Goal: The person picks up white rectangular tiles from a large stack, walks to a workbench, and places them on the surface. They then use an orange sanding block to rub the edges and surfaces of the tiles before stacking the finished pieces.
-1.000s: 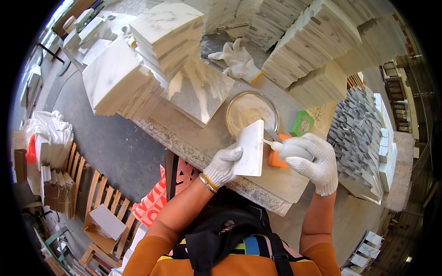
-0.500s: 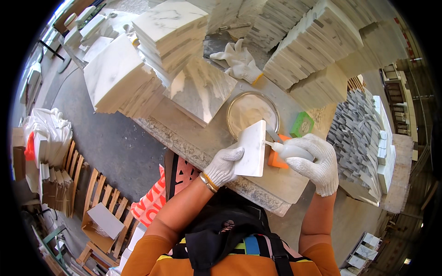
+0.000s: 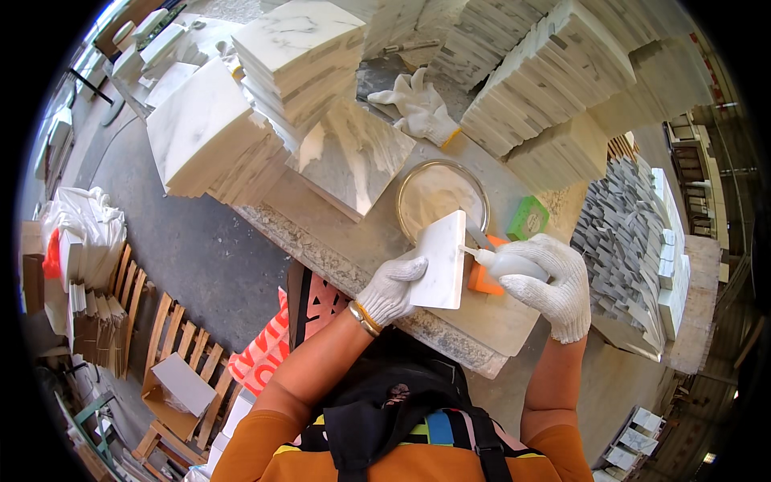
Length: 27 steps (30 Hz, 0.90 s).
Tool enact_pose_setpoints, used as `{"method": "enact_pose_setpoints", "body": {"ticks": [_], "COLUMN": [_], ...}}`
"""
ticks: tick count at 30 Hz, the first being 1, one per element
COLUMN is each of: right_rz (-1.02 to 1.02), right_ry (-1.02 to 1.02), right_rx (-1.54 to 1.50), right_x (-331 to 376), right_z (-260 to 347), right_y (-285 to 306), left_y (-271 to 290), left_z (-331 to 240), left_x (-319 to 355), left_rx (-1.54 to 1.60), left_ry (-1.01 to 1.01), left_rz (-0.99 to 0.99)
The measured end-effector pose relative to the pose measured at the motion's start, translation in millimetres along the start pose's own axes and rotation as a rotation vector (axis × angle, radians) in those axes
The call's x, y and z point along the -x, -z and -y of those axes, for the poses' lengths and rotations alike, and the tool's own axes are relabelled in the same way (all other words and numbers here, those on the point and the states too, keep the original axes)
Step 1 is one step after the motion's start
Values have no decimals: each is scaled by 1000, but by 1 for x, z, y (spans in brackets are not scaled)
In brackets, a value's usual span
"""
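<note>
My left hand (image 3: 392, 291), in a white knit glove, grips a white marble tile (image 3: 438, 265) by its left edge and holds it tilted above the workbench. In my gloved right hand (image 3: 554, 281) is a translucent squeeze bottle (image 3: 514, 265). Its thin nozzle points left and meets the tile's right edge, though I cannot tell if it touches. Just beyond the tile lies a round metal-rimmed dish (image 3: 430, 193) with pale powder or paste in it. An orange object (image 3: 482, 281) and a grey blade-like strip show partly behind the tile and bottle.
A green box (image 3: 528, 218) sits right of the dish. Beyond lie a spare white glove (image 3: 419, 108) and a veined marble tile (image 3: 353, 157). Tall tile stacks (image 3: 554, 76) border the bench's far side. Grey strips (image 3: 622, 241) fill a pallet at right; wooden pallets (image 3: 181, 337) stand lower left.
Almost nothing differs. The tile, the bottle and both hands keep their places, with at most a very slight shift of the view.
</note>
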State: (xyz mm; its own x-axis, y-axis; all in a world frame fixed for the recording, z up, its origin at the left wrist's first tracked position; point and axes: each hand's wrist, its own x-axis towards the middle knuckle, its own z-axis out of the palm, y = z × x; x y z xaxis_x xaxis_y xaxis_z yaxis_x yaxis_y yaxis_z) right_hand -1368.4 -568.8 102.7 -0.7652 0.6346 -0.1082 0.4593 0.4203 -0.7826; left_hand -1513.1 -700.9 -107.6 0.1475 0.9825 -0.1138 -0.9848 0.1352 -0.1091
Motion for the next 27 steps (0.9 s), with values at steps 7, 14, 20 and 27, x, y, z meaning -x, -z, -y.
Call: {"method": "enact_pose_setpoints", "body": {"ticks": [7,14,20,27], "right_rz": [-9,-41,-39,-34], "right_ry": [9,-8,-18,-1], "right_rx": [-28,-76,-71,-55], "right_x": [0,1,0,-1], "right_z": [1,-6,-7,-8], "right_y": [-1,-2,-2,-2], "left_y": [-4,-10,-7,-7], "left_z": [0,-1,-1,-2], "left_x": [0,0,1,0], "left_rx": [-5,-19,-12,-19], "left_ry": [-1,12,35,31], "left_rz": [-5,16,-4,-19]}}
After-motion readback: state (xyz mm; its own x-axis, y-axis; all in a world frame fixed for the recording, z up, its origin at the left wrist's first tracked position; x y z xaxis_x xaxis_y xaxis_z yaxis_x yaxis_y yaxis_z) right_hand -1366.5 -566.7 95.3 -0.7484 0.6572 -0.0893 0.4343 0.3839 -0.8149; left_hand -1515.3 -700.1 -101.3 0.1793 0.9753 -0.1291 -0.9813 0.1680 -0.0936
